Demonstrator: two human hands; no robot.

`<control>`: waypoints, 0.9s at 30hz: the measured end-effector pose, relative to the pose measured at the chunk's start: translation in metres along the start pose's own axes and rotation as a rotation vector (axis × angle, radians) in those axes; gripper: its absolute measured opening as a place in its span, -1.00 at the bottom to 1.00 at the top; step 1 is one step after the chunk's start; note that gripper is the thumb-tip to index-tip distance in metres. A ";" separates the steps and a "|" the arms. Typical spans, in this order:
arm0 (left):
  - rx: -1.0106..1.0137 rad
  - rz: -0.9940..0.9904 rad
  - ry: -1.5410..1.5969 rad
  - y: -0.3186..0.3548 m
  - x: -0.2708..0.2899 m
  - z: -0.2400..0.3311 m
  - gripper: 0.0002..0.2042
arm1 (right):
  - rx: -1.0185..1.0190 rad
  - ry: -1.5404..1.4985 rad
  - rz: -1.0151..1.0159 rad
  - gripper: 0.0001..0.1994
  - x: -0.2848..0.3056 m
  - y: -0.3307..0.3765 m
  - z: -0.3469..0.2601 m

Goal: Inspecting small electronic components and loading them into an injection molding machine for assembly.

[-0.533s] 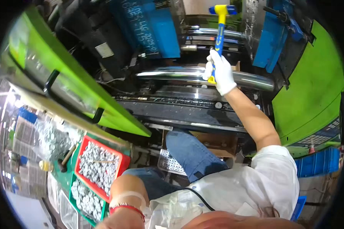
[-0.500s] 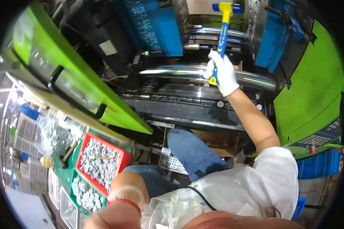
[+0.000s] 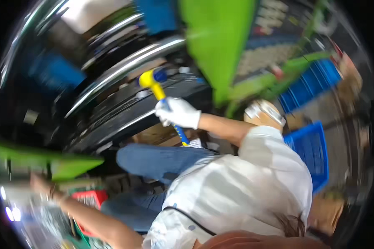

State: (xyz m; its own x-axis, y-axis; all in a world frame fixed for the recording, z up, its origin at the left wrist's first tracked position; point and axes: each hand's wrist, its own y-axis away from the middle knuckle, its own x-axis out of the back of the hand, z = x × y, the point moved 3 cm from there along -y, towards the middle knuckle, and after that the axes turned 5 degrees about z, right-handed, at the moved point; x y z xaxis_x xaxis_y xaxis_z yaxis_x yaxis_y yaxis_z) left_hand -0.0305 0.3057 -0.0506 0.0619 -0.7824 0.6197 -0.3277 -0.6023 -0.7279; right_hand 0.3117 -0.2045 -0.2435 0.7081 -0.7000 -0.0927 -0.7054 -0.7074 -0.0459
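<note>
My right hand (image 3: 178, 113), in a white glove, is wrapped round the blue and yellow handle of a mallet (image 3: 156, 88). The mallet has a yellow head with dark blue faces and tilts up to the left, in front of the machine's black bed. My bare left hand (image 3: 39, 182) reaches far out to the left, beside the lower edge of the green machine door (image 3: 70, 166). Motion smears its fingers, and whether it touches the door cannot be made out.
A shiny steel bar (image 3: 124, 66) crosses the machine behind the mallet. At right stands a green panel (image 3: 216, 45), with blue crates (image 3: 311, 85) beyond it and a blue bin (image 3: 309, 153) nearer. A red tray (image 3: 89, 199) shows partly behind my left forearm.
The view has swung to the right. My right hand has drawn the mallet down and nearer to me, out of the machine's opening. My left arm has stretched out toward the green door.
</note>
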 end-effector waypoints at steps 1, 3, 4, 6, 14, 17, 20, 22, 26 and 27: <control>0.015 -0.052 -0.008 -0.006 -0.009 -0.005 -0.61 | -0.016 0.133 0.034 -0.82 0.015 0.020 0.009; 0.576 0.035 1.091 -0.006 -0.028 0.006 -0.59 | -0.009 0.275 0.145 -0.72 0.051 0.057 0.036; 0.581 0.049 1.069 -0.003 -0.019 0.000 -0.59 | 0.016 0.458 0.167 -0.70 0.064 0.080 0.051; 0.807 0.057 1.221 0.003 0.011 0.008 -0.58 | -0.081 0.632 0.161 -0.62 0.095 0.127 0.090; 0.520 0.087 1.035 0.053 0.113 0.083 -0.67 | -0.886 0.825 0.915 -0.59 0.191 0.328 0.258; 0.068 0.147 0.747 0.071 0.135 0.101 -0.55 | -1.069 1.035 1.109 -0.60 0.237 0.364 0.287; -0.111 0.241 0.691 0.090 0.158 0.119 -0.56 | -1.217 0.902 1.259 -0.58 0.275 0.375 0.308; -0.091 0.235 0.657 0.102 0.175 0.136 -0.60 | -1.314 0.794 1.256 -0.56 0.298 0.375 0.316; -0.272 0.444 0.627 0.140 0.231 0.181 -0.67 | -1.429 1.031 1.198 -0.49 0.306 0.361 0.314; -0.403 0.540 0.636 0.149 0.251 0.195 -0.68 | -1.402 1.060 1.228 -0.50 0.304 0.357 0.309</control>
State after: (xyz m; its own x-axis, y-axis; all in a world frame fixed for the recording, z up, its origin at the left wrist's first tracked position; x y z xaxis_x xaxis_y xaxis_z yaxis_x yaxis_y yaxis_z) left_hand 0.1196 -0.0114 -0.0605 -0.6850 -0.6349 0.3573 -0.4718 0.0128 -0.8816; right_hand 0.2647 -0.6392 -0.5954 0.1284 -0.1668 0.9776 -0.5732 0.7920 0.2104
